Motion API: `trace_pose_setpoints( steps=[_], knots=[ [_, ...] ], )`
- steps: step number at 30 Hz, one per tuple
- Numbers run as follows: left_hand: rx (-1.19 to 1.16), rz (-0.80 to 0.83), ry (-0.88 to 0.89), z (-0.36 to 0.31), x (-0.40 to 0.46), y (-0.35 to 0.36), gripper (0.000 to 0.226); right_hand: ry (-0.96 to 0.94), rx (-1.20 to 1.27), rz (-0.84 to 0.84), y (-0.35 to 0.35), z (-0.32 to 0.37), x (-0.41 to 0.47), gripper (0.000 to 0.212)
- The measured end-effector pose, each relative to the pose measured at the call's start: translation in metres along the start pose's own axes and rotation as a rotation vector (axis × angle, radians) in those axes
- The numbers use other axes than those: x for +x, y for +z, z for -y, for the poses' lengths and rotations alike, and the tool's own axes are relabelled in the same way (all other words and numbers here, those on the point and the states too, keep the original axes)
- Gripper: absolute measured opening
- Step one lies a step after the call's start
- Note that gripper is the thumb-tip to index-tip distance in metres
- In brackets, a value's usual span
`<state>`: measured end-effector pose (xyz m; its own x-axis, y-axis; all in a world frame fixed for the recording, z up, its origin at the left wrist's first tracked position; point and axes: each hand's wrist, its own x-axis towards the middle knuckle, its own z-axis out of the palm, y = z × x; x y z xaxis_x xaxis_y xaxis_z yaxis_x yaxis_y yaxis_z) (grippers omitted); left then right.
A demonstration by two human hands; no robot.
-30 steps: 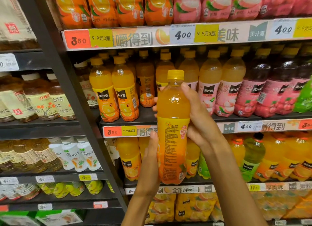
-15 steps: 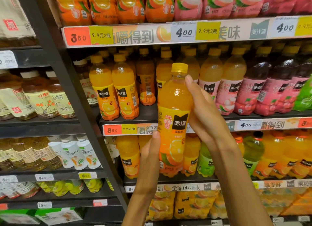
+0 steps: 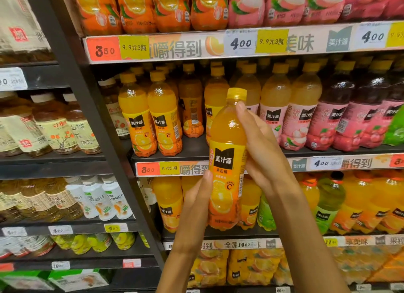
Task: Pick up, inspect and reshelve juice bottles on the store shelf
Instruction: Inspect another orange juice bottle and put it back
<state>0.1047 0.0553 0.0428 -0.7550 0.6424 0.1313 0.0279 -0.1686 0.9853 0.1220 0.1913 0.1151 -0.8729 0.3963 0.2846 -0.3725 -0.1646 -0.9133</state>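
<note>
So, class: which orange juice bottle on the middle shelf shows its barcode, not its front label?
The third orange bottle from the left, set further back; its neighbours show logos.

The bottle (image 3: 227, 161) between the hands is clear glossy plastic with a smooth printed label and ribbed cap. Behind it, the shelf (image 3: 192, 149) looks matt dark metal, edged with paper price tags (image 3: 148, 169).

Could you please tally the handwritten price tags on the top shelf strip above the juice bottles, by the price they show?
3.50 tag: 1
4.00 tags: 2
Total: 3
</note>
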Motion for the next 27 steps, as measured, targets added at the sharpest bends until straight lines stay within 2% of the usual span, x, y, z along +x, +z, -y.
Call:
trace_pose_setpoints(
  steps=[6,12,17,20,23,25,27],
  knots=[
    [-0.027,0.013,-0.034,-0.002,-0.003,0.004,0.054,0.065,-0.005,0.057,-0.003,0.002,0.002,0.046],
    [-0.295,0.165,-0.238,-0.011,-0.006,-0.002,0.057,0.181,0.164,0.030,-0.005,-0.002,0.013,0.042],
    [-0.498,0.262,-0.319,-0.017,-0.009,0.001,0.062,0.311,0.238,0.046,-0.006,-0.010,0.018,0.068],
    [-0.568,0.339,-0.324,-0.023,-0.014,0.004,0.059,0.424,0.347,0.028,-0.008,-0.015,0.019,0.065],
    [-0.592,0.353,-0.331,-0.029,-0.014,0.006,0.077,0.500,0.462,0.040,-0.011,-0.018,0.017,0.059],
    [-0.600,0.363,-0.331,-0.030,-0.012,0.006,0.078,0.510,0.507,0.054,-0.014,-0.019,0.016,0.049],
    [-0.587,0.366,-0.337,-0.031,-0.010,0.007,0.082,0.526,0.539,0.053,-0.015,-0.019,0.016,0.048]
  ],
)
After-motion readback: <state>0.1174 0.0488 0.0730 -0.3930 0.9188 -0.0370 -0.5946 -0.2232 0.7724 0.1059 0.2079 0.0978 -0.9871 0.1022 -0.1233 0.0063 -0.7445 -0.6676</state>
